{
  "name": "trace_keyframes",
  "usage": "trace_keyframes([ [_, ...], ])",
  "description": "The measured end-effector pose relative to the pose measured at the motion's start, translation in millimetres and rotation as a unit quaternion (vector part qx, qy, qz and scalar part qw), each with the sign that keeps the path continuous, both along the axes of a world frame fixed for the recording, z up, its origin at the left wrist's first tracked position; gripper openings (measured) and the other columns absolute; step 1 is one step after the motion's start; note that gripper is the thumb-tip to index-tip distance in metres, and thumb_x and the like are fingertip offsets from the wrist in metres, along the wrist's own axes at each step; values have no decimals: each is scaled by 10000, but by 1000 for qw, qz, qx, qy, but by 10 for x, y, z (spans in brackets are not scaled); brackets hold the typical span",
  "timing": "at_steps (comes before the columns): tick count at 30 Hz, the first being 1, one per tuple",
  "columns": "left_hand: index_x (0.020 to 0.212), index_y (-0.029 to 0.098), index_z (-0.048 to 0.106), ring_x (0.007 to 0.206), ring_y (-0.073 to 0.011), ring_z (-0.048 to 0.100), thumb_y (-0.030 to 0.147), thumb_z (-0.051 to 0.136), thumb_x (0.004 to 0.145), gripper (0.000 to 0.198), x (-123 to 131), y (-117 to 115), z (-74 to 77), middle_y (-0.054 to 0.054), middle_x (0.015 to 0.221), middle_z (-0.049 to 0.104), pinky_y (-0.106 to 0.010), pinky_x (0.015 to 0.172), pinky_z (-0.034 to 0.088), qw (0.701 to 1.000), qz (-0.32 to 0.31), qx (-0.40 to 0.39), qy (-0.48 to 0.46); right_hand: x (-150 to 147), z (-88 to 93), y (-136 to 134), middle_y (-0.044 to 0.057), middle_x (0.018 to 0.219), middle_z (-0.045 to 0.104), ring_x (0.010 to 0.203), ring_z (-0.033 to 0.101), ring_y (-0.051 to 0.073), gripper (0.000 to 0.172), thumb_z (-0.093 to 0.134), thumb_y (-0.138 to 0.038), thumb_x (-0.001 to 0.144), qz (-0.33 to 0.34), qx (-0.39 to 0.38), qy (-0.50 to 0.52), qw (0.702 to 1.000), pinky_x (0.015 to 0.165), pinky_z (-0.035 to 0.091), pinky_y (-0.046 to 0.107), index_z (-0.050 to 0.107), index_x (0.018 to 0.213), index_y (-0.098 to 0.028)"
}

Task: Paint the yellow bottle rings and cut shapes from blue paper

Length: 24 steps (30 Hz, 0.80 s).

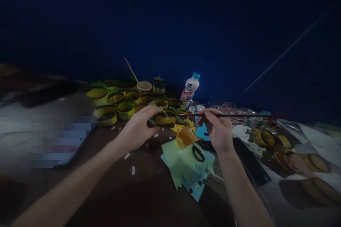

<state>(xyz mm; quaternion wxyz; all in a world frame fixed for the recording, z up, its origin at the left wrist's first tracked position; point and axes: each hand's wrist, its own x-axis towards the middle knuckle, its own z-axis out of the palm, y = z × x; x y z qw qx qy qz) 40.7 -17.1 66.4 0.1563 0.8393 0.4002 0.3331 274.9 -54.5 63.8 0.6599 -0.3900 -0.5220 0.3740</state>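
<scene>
My left hand [141, 126] is closed around a small yellow cup with a dark rim [165, 120], just above the table. A long, thin paintbrush [239, 115] with a dark red handle is pinched between the fingers of my right hand [215, 127]. It lies nearly level, its tip at the cup's rim; whether it touches is too dim to tell. Behind my left hand stand several yellow cups with dark rims [125, 109]. Below the hands, a round orange-yellow piece [185, 137] and scissors [198, 153] rest on pale green paper [173, 165].
A white bottle with a blue cap [190, 87] stands at the back. Left of it, a bowl [144, 87] holds a stick. Crumpled white tissue [242, 133], a dark phone-like slab [252, 161] and more yellow cups [263, 138] lie right. White scraps [133, 170] dot the brown table [112, 191].
</scene>
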Motion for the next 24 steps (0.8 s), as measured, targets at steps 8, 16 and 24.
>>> trace_keyframes([
  [8, 1097, 163, 521, 1074, -247, 529, 206, 577, 744, 360, -49, 83, -19, -103, 1136, 569, -397, 903, 459, 997, 2, 43, 60, 175, -15, 71, 1, 618, 594, 552, 535, 129, 129, 569, -218, 786, -128, 22, -72, 989, 503, 412, 255, 679, 727, -184],
  [16, 1117, 136, 495, 1060, -266, 516, 193, 588, 756, 377, -178, 255, -68, -123, 1106, 588, -435, 917, 427, 977, -25, 159, 136, 163, 65, 39, 2, 588, 585, 541, 539, 121, 132, 567, -227, 781, -154, 38, -60, 986, 488, 413, 243, 672, 727, -167],
  [24, 1060, 126, 497, 1010, -265, 559, 174, 607, 728, 354, -35, 45, -248, -131, 1037, 621, -416, 851, 477, 981, -29, 158, 110, 183, 130, -11, 10, 615, 591, 565, 548, 131, 150, 546, -216, 805, -150, 40, -65, 986, 503, 417, 252, 671, 736, -167],
])
